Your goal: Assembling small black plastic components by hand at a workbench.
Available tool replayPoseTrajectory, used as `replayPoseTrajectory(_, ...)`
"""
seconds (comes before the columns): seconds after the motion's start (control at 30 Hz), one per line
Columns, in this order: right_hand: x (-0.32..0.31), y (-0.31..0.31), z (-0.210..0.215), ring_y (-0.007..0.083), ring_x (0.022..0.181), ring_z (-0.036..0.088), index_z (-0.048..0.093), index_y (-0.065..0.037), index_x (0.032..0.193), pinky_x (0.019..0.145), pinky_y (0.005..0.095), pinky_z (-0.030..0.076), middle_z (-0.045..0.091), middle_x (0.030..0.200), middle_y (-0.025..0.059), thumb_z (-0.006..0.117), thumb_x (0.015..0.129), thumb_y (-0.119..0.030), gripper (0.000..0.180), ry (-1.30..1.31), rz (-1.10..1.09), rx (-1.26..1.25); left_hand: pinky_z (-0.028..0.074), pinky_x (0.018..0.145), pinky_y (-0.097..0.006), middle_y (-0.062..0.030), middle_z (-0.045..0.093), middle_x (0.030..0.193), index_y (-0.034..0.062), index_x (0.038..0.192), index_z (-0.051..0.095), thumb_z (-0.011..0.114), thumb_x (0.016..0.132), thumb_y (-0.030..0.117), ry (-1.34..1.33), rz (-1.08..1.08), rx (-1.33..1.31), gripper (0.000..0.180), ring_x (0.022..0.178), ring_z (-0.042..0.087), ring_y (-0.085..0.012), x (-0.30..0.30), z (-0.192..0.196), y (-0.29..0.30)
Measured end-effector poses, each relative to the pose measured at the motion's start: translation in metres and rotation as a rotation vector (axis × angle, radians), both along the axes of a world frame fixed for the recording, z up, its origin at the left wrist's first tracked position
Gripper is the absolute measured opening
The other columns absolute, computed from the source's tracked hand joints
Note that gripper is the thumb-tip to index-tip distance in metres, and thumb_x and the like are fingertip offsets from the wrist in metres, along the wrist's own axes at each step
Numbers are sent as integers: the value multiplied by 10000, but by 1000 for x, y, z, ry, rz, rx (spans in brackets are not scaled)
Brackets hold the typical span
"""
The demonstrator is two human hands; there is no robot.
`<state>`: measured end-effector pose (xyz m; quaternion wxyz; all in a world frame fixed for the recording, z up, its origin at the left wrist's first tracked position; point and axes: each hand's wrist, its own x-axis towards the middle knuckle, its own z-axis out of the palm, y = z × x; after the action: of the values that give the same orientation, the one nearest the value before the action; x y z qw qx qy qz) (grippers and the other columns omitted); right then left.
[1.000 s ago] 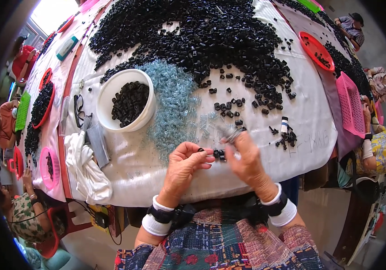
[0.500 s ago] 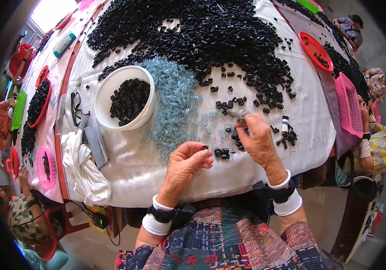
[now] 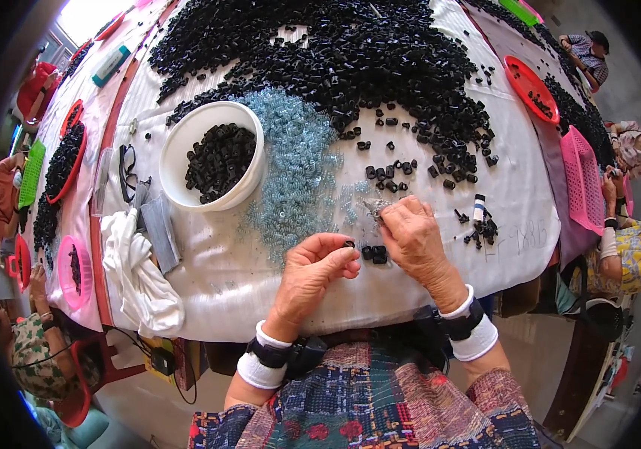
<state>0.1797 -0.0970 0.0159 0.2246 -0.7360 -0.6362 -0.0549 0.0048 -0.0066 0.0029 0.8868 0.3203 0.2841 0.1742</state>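
Observation:
My left hand (image 3: 314,271) pinches a small black plastic piece (image 3: 349,244) between thumb and fingertips, its round opening facing up. Just right of it, my right hand (image 3: 416,238) is closed on a small grey tool (image 3: 374,209) with a pointed tip; the fingers cover most of it. That tip is over the loose edge of a pile of clear bluish ring-like pieces (image 3: 290,179). Between my hands lie a few black pieces (image 3: 375,254) on the white cloth. A white bowl (image 3: 172,183) of similar black pieces stands left of the bluish pile.
A large heap of black pieces (image 3: 320,60) spreads across the far table. Eyeglasses (image 3: 127,173) and a white cloth garment (image 3: 137,277) lie at left. A small bottle (image 3: 478,209) stands at right. Pink basket (image 3: 581,179) and red tray (image 3: 530,88) sit beyond, near other people.
My right hand has moved slightly down and left with the grey tool, from the loose black pieces to the bluish ones. My left hand stays nearly in place, holding the black piece.

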Motion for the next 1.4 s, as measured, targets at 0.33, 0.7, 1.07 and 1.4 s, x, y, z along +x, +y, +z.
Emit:
replayPoseTrajectory(0.33, -8, -5, -2, 277, 814, 538, 543, -13, 902, 728, 384, 418, 547, 804, 123, 598, 699, -2, 210, -14, 49, 138, 533, 671, -264, -131, 657, 898, -7, 992, 569, 631, 834, 23, 27, -9, 89, 172, 763, 647, -171, 2, -2, -4)
replayPoseTrajectory(0.7, -25, -13, 32, 330, 811, 562, 528, 21, 915, 706, 388, 482, 540, 854, 167, 566, 717, 44, 202, 316, 230, 8, 519, 670, -229, -68, 661, 829, 1, 948, 596, 676, 804, 34, 79, -14, 279, 168, 737, 634, -120, 7, 2, -13)
replayPoseTrajectory(1.07, -31, -15, 38, 328, 711, 551, 523, 21, 885, 629, 379, 465, 519, 778, 153, 572, 718, 62, 179, 525, 196, 33, 510, 655, -217, -62, 658, 799, 5, 919, 604, 690, 793, 41, 53, -66, 292, 156, 709, 622, -105, 6, 7, -12)
replayPoseTrajectory(1.4, -40, -18, 29, 192, 660, 599, 571, 5, 1021, 531, 289, 472, 610, 833, 128, 569, 752, 96, 284, 817, 2, 259, 530, 668, -248, -88, 667, 838, 10, 975, 605, 668, 810, 39, -30, -18, 191, 179, 735, 645, -138, 11, 10, -12)
